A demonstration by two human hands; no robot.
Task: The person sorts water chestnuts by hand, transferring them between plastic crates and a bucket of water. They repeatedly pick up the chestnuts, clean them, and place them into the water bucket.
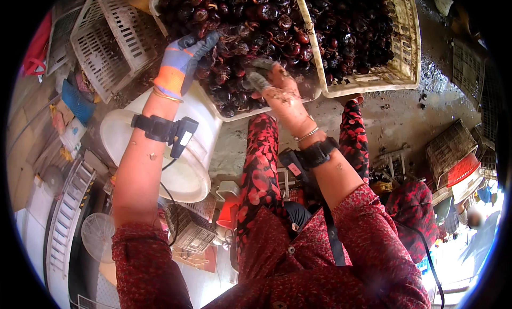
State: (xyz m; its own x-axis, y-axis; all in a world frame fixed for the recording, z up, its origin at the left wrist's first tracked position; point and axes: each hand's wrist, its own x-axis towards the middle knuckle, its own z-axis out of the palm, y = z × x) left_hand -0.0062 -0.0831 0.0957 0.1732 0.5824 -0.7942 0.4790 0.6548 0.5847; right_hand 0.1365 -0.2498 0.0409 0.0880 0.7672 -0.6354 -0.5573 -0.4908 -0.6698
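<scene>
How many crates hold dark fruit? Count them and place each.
2. One white crate sits in front of the person, where the gloved left hand and right hand reach in. A second crate stands to its right. More may lie beyond the frame.

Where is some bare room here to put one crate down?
Bare wet floor lies right of the legs, between the right fruit crate and stacked baskets. Crowded: both crates brim with dark fruit; white bucket and empty crates fill the left.
</scene>
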